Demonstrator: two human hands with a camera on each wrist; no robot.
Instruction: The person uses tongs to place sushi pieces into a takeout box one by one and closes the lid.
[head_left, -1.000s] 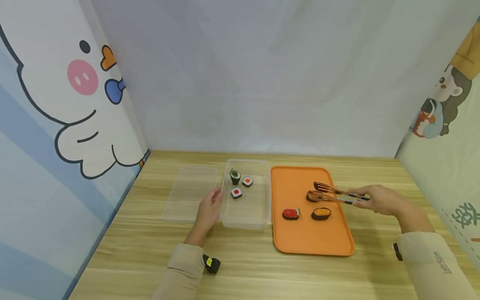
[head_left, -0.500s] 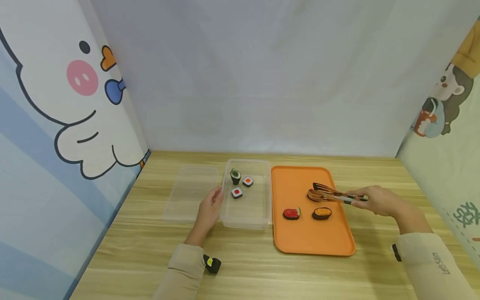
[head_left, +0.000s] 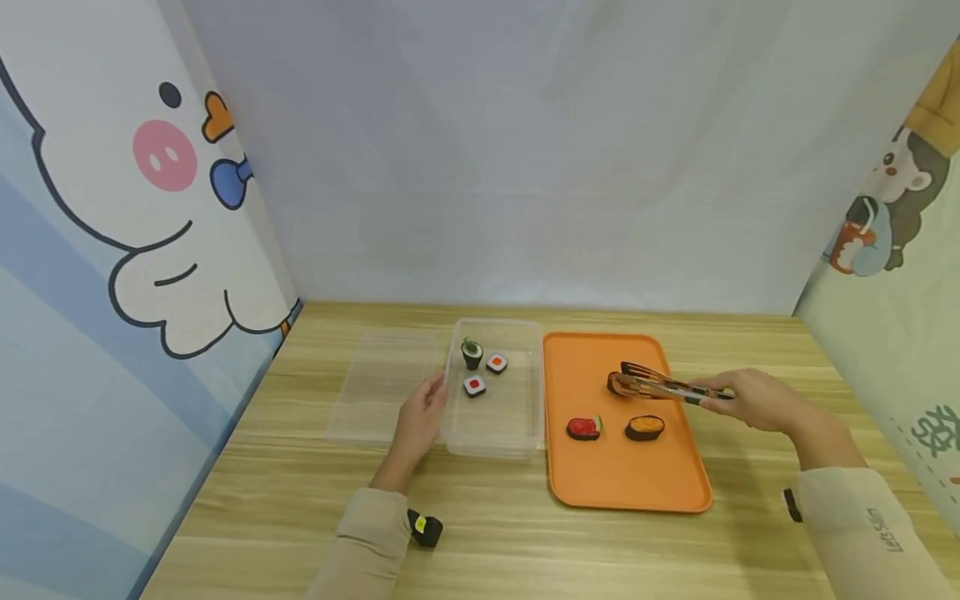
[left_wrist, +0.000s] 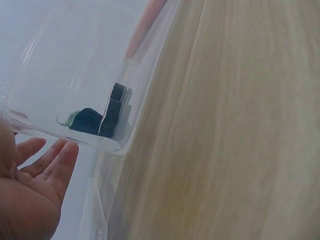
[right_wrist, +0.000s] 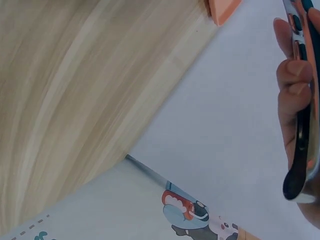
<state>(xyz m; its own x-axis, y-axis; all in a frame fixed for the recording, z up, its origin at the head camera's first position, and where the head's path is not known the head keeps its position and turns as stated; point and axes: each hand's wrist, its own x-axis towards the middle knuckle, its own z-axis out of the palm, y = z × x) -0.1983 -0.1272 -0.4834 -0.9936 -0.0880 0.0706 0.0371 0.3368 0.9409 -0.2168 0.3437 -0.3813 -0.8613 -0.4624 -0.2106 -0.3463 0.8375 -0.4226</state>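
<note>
My right hand [head_left: 757, 400] grips a pair of tongs [head_left: 675, 388]; their handles also show in the right wrist view, with my fingers [right_wrist: 295, 100] curled round them. The tongs' heads are at a dark sushi piece [head_left: 617, 383] over the orange tray [head_left: 600, 483], partly hiding it. On that tray lie a red-topped sushi [head_left: 583, 428] and an orange-topped sushi [head_left: 644, 427]. My left hand [head_left: 420, 414] rests beside the left wall of a clear plastic box [head_left: 491, 433], fingers loosely extended near its side. Inside the box are a green-topped cone roll [head_left: 472, 353] and two white-and-red rolls [head_left: 497, 362].
A clear flat lid [head_left: 375, 392] lies left of the box. A black roll with a yellow centre [head_left: 426, 529] sits by my left sleeve. Another dark piece [head_left: 792, 505] is half hidden by the right sleeve. A white curtain [head_left: 525, 167] stands behind the table.
The tongs' heads have drawn closer together at the dark sushi, which has shifted slightly left and up in the view. My left hand has stayed beside the box.
</note>
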